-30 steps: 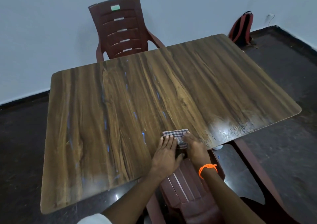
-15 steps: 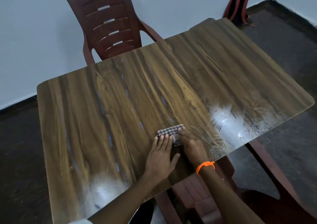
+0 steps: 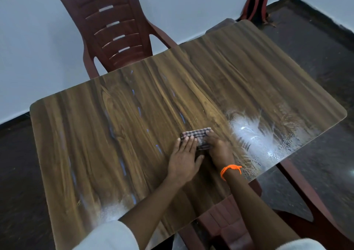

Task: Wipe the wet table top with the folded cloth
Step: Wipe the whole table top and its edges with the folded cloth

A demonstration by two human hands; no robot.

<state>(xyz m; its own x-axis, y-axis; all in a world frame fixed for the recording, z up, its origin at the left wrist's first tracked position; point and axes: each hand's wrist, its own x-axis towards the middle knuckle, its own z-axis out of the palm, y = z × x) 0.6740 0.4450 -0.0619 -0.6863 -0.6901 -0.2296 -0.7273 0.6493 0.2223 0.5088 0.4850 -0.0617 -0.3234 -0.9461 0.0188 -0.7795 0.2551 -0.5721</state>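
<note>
Left hand (image 3: 184, 158) flat, fingers spread, pressing the folded cloth (image 3: 197, 136); right hand (image 3: 219, 148) apparently flat on it too. Cloth mid-desk (image 3: 95, 134). Wet sheen (image 3: 254, 134) right. Chair (image 3: 113, 29) beyond.

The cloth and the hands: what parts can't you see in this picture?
Head view:
- Folded cloth: its near part is hidden under the left hand and right hand.
- Palms: pressed down, out of sight.
- Table top: the near edge is covered by arms and sleeves.
- Backpack: cut off by the top edge.
</note>
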